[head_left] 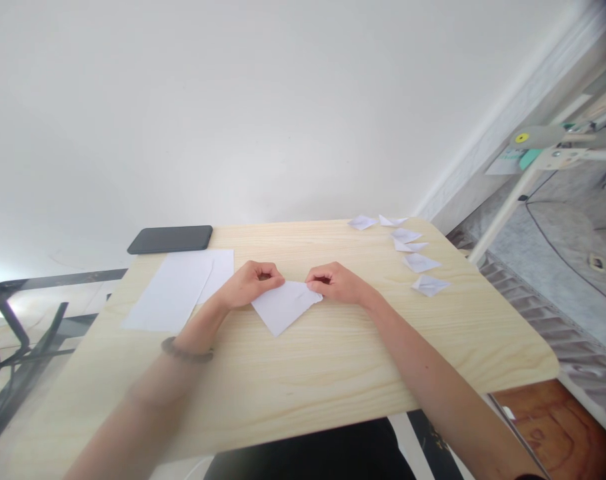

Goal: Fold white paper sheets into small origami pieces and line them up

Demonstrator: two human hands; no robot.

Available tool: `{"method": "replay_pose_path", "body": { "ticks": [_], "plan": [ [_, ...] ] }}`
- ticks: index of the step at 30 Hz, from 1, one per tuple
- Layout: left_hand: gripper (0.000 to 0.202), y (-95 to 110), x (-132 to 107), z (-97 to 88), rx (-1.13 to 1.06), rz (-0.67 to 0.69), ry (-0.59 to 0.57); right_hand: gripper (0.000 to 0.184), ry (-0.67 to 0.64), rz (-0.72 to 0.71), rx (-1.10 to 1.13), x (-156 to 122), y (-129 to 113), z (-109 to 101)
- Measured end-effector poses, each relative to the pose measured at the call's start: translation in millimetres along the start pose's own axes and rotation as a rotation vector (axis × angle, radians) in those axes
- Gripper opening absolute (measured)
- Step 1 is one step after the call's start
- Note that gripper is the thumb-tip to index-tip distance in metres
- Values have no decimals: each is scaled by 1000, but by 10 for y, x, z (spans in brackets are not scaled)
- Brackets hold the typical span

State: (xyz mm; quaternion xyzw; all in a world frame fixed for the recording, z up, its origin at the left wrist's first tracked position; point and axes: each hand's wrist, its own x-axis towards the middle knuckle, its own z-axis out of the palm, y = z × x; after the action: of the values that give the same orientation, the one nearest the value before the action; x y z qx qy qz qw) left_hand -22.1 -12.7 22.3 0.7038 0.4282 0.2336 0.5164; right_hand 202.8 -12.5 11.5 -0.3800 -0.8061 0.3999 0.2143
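A small white sheet of paper [283,308] lies at the middle of the table, one corner pointing toward me and its right edge ragged. My left hand [250,283] pinches its upper left part between thumb and fingers. At the upper right corner, my right hand [335,283] grips the same paper, thumb and fingertips pressed together. Several folded paper boats [421,263] are set out along the table's right side and far right corner. Left of my left hand are larger white sheets [170,293], partly overlapping.
A black phone [170,239] lies at the far left corner of the light wooden table [293,393]. A white wall [283,120] rises behind the table. To the right stands a white metal frame [507,213]; dark metal legs [7,313] show at the left.
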Motion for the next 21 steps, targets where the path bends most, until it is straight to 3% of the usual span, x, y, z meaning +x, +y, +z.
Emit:
{"method": "replay_pose_path", "body": {
  "ticks": [8, 11, 21],
  "plan": [
    [28, -20, 16, 40, 55, 19, -6, 23, 18, -19, -13, 6, -52, 71],
    [26, -43, 23, 42, 84, 44, -20, 18, 12, -16, -48, 23, -67, 104],
    [25, -58, 31, -18, 141, 102, -61, 19, -80, -4, 1, -7, -36, -35]
  ]
}}
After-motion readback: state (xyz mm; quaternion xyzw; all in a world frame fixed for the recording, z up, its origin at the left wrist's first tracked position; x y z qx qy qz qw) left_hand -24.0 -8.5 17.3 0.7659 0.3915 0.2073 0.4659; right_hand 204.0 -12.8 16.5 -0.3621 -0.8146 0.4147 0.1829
